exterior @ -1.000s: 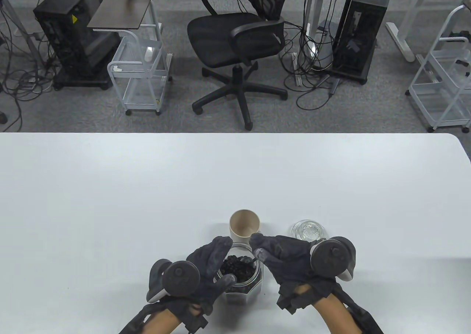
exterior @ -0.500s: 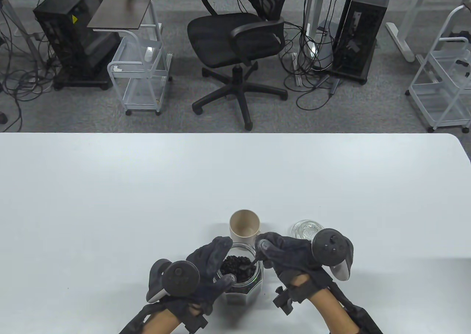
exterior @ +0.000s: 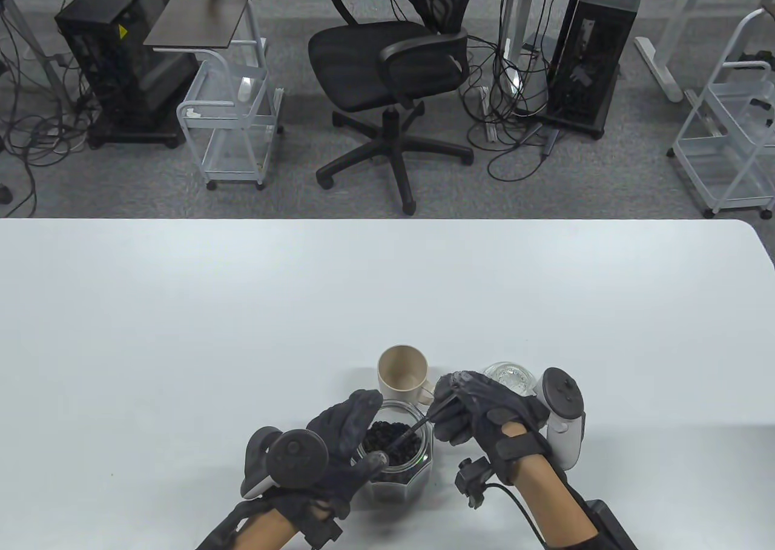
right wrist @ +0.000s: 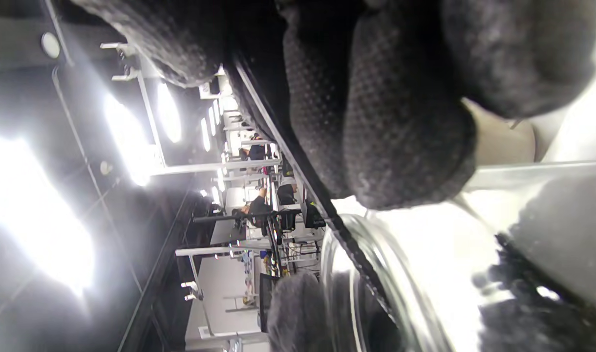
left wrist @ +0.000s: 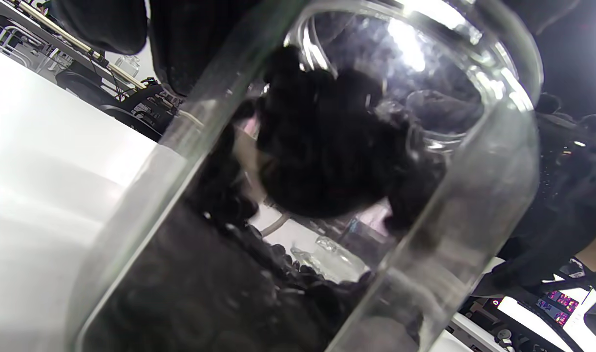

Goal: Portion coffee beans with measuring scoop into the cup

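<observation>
The right hand (exterior: 484,407) pinches the dark handle of a measuring scoop (exterior: 418,424) in a curled grip, the scoop angled down with its bowl buried among the coffee beans (exterior: 390,441). The beans part-fill a clear glass jar (exterior: 399,474) with faceted sides, standing on the white surface (exterior: 181,332). The left hand (exterior: 339,447) wraps the jar's left side, fingers curled round the glass. Just behind the jar stands a beige cup (exterior: 401,371), upright, its inside showing no beans. A clear glass lid (exterior: 507,379) lies right of the cup, behind the right hand.
</observation>
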Demonstrator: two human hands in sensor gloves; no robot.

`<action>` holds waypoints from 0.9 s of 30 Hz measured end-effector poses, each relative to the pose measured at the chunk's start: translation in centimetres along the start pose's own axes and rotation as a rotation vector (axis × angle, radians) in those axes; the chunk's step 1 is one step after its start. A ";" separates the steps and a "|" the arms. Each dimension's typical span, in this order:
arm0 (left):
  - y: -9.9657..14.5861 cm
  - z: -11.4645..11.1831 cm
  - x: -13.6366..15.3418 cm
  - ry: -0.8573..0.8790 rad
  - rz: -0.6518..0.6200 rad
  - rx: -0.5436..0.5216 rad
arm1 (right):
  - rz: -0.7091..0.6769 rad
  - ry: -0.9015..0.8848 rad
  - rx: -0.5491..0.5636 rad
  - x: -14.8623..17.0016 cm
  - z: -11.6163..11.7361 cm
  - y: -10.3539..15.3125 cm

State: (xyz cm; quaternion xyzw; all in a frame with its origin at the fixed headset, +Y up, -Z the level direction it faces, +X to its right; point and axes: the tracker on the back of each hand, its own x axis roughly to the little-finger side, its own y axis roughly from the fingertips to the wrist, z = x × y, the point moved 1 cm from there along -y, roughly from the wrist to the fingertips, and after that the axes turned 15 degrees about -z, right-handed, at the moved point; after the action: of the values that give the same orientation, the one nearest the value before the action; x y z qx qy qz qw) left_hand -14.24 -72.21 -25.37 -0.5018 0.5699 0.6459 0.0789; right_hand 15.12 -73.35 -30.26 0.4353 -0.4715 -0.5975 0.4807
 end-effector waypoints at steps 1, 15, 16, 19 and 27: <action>0.0 0.0 0.0 -0.001 0.000 0.001 | 0.013 -0.021 0.013 0.1 -0.4 0.0; 0.0 0.0 0.0 0.000 0.001 -0.002 | 0.083 -0.166 0.070 1.2 -3.1 -0.3; 0.0 0.0 0.0 0.001 0.001 -0.002 | 0.082 -0.173 0.070 1.0 -3.2 -0.3; 0.0 0.0 0.0 0.002 0.002 -0.001 | 0.067 -0.185 0.090 0.7 -3.5 -0.2; 0.0 0.0 0.0 0.003 0.002 0.001 | 0.026 -0.269 0.190 -0.1 -4.8 0.2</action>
State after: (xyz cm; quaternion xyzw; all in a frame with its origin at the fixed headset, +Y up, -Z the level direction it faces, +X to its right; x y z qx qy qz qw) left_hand -14.25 -72.21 -25.35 -0.5021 0.5707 0.6451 0.0776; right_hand 19.82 -73.96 -30.92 0.3889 -0.5916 -0.5968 0.3775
